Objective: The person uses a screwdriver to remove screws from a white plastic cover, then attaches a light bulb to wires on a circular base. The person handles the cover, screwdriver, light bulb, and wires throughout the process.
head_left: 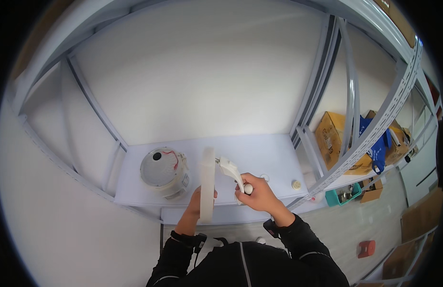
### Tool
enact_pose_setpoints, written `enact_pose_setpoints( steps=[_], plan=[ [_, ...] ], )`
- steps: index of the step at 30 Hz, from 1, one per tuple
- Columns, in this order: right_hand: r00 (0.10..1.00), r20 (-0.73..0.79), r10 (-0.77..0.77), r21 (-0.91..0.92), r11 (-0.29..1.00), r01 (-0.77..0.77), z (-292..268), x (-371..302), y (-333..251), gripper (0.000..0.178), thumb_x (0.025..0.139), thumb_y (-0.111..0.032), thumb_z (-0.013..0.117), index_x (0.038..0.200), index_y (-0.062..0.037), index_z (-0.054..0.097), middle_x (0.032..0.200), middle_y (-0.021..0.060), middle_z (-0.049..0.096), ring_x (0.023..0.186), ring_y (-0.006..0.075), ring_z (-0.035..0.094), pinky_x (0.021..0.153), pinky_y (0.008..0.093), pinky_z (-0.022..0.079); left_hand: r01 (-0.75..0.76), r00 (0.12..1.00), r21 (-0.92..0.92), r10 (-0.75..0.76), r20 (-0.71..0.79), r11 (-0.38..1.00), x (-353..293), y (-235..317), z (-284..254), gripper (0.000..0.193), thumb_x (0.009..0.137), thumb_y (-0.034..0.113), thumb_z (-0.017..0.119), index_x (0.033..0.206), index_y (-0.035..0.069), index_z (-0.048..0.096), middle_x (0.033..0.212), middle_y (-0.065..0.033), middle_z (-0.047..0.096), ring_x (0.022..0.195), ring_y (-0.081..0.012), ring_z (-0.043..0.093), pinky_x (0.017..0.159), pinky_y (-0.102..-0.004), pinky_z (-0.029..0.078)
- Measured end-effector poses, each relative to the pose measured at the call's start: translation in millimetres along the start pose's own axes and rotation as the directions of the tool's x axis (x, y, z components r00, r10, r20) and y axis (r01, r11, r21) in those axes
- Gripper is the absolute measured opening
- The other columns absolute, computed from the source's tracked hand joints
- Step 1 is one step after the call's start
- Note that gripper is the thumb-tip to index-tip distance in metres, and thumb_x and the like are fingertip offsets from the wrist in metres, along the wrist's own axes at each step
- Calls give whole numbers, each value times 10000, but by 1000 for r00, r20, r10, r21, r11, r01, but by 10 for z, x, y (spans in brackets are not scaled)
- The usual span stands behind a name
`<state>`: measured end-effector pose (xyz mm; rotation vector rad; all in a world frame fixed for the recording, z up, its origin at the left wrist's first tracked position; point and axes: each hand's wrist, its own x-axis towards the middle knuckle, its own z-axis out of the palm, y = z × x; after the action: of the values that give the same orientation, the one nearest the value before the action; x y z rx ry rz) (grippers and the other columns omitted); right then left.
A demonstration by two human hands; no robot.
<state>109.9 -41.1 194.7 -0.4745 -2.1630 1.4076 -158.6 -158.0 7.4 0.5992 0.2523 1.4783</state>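
My left hand [194, 203] is closed around the lower part of a flat white panel [207, 177], which stands on edge toward me, so its faces barely show. Some of its fingers are hidden behind the panel. In my right hand [261, 193] is a white curved arm [230, 171] with a rounded end poking out by the thumb. The arm's upper end has a small metal piece close to the panel; whether they are joined I cannot tell. To the left, a round white housing [164, 173] with a dark hole and a red wire on top rests on the shelf.
The white shelf board [278, 158] sits inside a grey metal rack. A small pale round piece [296, 184] lies near its right end. Cardboard boxes [330, 138] and blue cloth [380, 148] fill the neighbouring rack. On the floor are a teal basket [332, 197] and a red stool [366, 248].
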Motion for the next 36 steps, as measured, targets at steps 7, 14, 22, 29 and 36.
enact_pose_setpoints(
  steps=[7, 14, 22, 29, 36],
  plan=[
    [999, -50, 17, -20, 1000, -18, -2, 25, 137, 310, 901, -25, 737, 1203, -17, 671, 977, 47, 739, 896, 140, 710, 820, 303, 572, -217, 942, -84, 185, -281, 973, -63, 56, 442, 318, 1095, 310, 539, 1229, 36, 629, 945, -109, 683, 671, -250, 721, 570, -412, 622],
    [874, -353, 334, 143, 942, -303, -448, 17, 342, 534, 914, -54, 713, 1400, 10, 503, 854, 106, 770, 563, 128, 632, 490, 271, 486, 48, 510, 531, 437, -741, 846, 48, 49, 477, 373, 1049, 225, 556, 1330, -20, 569, 1118, -129, 692, 982, -239, 727, 823, -388, 621],
    [736, -486, 471, -11, 839, -544, -737, -357, 842, 503, 872, -211, 751, 1292, 23, 603, 723, 142, 723, 646, 235, 705, 644, 360, 545, 351, 469, 510, 324, -821, 785, 452, -558, 121, 315, 1039, 157, 489, 1279, -34, 562, 1105, -157, 692, 940, -254, 734, 670, -375, 604],
    [675, -486, 555, -98, 733, -673, -1122, -504, 1350, 534, 855, -289, 749, 1282, 19, 655, 799, 202, 754, 770, 334, 760, 757, 424, 583, 425, 476, 583, 377, -794, 692, 1100, -1023, -633, 397, 1002, 141, 529, 1319, -94, 485, 1132, -235, 668, 879, -290, 740, 653, -403, 622],
    [619, -474, 626, -151, 635, -757, -1410, -397, 1941, 627, 847, -310, 729, 1388, -24, 592, 1023, 324, 751, 1038, 474, 730, 938, 502, 566, 431, 466, 552, 347, -814, 714, 1967, -1166, -223, 363, 985, 116, 517, 1282, -85, 571, 1089, -203, 714, 824, -277, 755, 614, -384, 610]
  ],
)
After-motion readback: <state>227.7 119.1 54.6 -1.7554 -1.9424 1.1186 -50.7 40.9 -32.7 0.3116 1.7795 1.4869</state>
